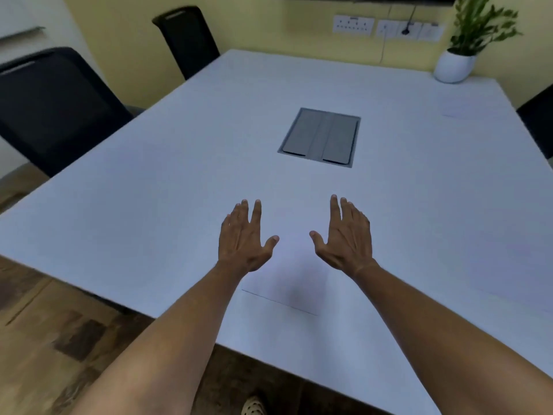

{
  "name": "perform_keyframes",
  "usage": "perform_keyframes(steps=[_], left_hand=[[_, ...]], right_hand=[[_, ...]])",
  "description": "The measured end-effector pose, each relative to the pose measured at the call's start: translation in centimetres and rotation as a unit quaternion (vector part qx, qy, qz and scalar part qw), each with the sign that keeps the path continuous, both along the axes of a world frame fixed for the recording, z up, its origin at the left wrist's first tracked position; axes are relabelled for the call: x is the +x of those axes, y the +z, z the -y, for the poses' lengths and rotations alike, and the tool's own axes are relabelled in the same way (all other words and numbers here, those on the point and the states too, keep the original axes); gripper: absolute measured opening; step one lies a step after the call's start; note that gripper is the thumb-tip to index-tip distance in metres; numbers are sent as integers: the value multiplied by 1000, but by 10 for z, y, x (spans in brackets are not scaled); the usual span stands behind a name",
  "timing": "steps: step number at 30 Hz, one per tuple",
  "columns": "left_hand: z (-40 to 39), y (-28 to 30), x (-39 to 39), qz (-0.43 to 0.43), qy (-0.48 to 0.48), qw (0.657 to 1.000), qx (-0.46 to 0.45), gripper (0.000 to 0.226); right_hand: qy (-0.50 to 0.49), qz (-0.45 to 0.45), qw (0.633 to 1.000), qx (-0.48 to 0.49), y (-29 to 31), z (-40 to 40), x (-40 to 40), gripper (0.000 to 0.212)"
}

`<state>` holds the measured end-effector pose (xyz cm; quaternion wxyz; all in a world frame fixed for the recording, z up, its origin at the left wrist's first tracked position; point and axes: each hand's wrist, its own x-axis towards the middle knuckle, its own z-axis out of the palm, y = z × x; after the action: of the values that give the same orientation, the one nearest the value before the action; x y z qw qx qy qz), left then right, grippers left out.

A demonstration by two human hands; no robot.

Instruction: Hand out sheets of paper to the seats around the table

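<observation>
A white sheet of paper (291, 262) lies flat on the white table (134, 223) near its front edge, hard to tell from the tabletop apart from its near edge line. My left hand (244, 238) and my right hand (345, 235) are spread with straight fingers over the sheet's left and right sides, palms down, holding nothing. Whether they touch the paper I cannot tell. Another faint sheet (466, 107) lies at the far right of the table, by the right-hand chair.
Two black chairs (57, 109) (187, 37) stand along the table's left side, and part of another (538, 121) shows at the right edge. A grey cable hatch (320, 137) sits in the table's middle. A potted plant (456, 65) stands at the far right corner.
</observation>
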<state>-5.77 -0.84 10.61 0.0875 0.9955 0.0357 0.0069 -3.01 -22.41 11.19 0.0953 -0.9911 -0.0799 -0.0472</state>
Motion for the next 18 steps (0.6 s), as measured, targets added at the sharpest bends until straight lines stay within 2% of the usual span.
perform_keyframes(steps=[7,12,18], left_hand=[[-11,-56,40,-66,-42,997,-25,82],[-6,-91,57,-119,-15,989,-84,79],[-3,-115,72,-147,25,982,-118,74]], right_hand=[[-83,-88,992,21,-42,-19,18,86],[-138,-167,973,80,-77,-28,26,79],[-223,-218,941,131,-103,-30,33,76]])
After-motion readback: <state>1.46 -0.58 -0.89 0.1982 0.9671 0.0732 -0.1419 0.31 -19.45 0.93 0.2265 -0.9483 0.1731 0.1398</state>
